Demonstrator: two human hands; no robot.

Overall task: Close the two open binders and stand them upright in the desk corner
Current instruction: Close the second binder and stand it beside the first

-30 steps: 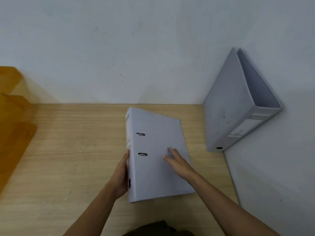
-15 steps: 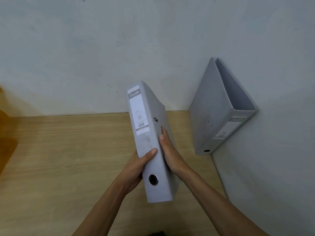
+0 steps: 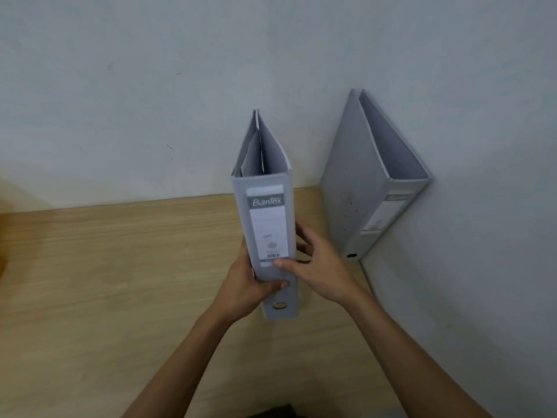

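Observation:
A grey lever-arch binder [image 3: 266, 224] stands upright in the middle of the wooden desk [image 3: 105, 267], its labelled spine facing me and its covers closed. My left hand [image 3: 245, 285] grips its left side low down, thumb across the spine. On the right side my right hand [image 3: 316, 263] holds it, thumb on the spine. A second grey binder [image 3: 358, 188] stands closed in the desk corner to the right, leaning against the side wall, about a hand's width from the first.
A pale wall [image 3: 150, 101] runs along the back of the desk and a second wall [image 3: 482, 267] closes its right side. An orange-brown object [image 3: 2, 260] shows at the far left edge.
The binder went from lying flat on the desk to standing upright, spine toward me. Both hands shifted to grip its lower sides. The corner binder has not moved.

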